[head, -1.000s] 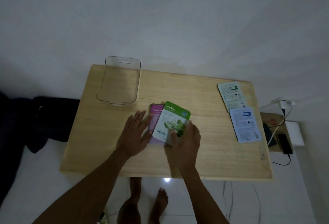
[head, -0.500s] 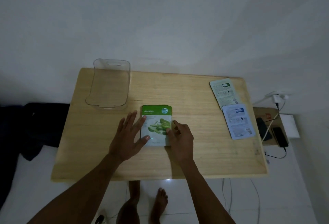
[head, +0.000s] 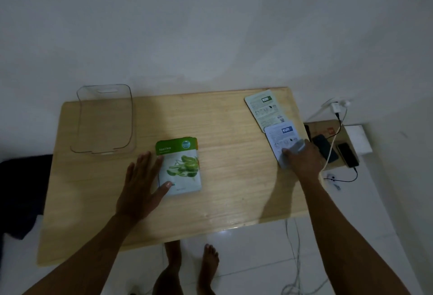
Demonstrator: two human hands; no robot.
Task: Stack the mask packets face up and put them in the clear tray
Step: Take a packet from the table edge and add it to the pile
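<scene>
A green aloe vera mask packet point(head: 180, 165) lies face up mid-table, covering the packet stacked under it. My left hand point(head: 143, 184) rests flat at its left edge, fingers spread, thumb on the lower corner. At the right edge a blue-and-white packet point(head: 280, 138) lies face down, overlapping a green-and-white face-down packet point(head: 266, 109) behind it. My right hand point(head: 302, 158) grips the blue packet's near corner, which looks lifted and bent. The clear tray point(head: 105, 121) stands at the table's back left with nothing in it.
The wooden table point(head: 229, 177) stands against a white wall. A low box at its right carries phones point(head: 348, 154) and a charger cable point(head: 332, 144). Dark cloth point(head: 16, 189) lies on the floor to the left. Bare feet point(head: 187, 266) show under the front edge.
My right hand left the green packet and reached right to the blue face-down packet, taking hold of its corner. The left hand stayed beside the stack. The view shifted slightly.
</scene>
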